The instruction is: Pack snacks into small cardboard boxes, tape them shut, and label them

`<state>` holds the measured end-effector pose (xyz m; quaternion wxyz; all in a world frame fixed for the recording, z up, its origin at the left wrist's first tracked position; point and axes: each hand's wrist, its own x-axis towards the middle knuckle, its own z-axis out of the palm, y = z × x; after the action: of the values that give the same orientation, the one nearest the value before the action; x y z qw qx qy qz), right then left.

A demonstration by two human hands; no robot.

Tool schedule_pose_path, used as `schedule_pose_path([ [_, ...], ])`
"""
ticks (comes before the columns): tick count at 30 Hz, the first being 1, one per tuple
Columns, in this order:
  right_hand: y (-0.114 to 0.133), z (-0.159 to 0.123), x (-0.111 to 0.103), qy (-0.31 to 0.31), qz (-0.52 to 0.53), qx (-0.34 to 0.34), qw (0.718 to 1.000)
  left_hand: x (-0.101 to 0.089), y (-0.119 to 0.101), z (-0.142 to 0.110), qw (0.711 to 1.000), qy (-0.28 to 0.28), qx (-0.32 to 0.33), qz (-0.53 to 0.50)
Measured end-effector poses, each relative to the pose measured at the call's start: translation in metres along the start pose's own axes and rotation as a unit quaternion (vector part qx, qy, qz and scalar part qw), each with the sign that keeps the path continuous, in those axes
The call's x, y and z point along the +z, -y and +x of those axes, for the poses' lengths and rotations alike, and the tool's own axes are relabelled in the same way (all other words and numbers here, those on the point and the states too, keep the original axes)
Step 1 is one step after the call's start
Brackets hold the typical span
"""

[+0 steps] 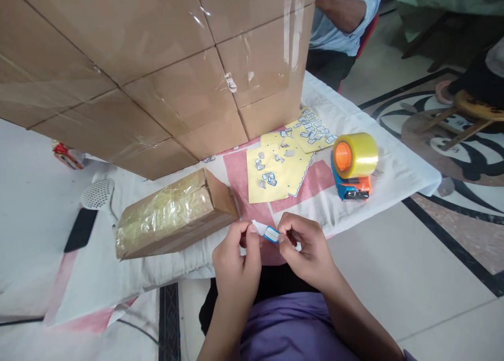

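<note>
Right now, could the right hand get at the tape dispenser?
Likely yes. The tape dispenser sits on the tablecloth ahead and right of the right hand, with nothing standing between them. The hand would probably first have to let go of the label.

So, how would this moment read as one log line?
left hand: pinching white slip | right hand: pinching blue-edged label | nearby: yellow sheets, taped carton, tape roll

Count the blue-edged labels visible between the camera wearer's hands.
1: the blue-edged label shows between the left hand and right hand, right beside the right hand. Others may be hidden within either grip.
</note>
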<state>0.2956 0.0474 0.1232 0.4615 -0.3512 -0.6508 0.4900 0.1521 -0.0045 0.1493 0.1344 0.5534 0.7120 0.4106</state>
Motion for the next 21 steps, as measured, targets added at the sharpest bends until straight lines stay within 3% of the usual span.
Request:
schedule_pose_path([
  [5, -0.006, -0.012, -0.016, -0.041, 0.0, 0.017, 0.999, 0.015, 0.003, 0.013, 0.998, -0.05, 0.025, 0.021],
  [8, -0.008, -0.018, -0.025, -0.059, 0.012, 0.026, 0.998, 0.041, 0.013, 0.041, 0.994, -0.063, 0.071, 0.05],
  [12, -0.01, -0.023, -0.034, -0.082, 0.014, 0.038, 0.996, 0.092, 0.027, 0.09, 0.996, 0.006, 0.065, 0.059],
  [15, -0.012, -0.025, -0.04, -0.092, 0.011, 0.05, 0.994, 0.121, 0.033, 0.113, 0.996, 0.05, 0.054, 0.053],
  [21, -0.016, -0.023, -0.048, -0.109, 0.013, 0.077, 0.991, 0.138, 0.032, 0.127, 0.99, 0.115, 0.036, 0.079],
])
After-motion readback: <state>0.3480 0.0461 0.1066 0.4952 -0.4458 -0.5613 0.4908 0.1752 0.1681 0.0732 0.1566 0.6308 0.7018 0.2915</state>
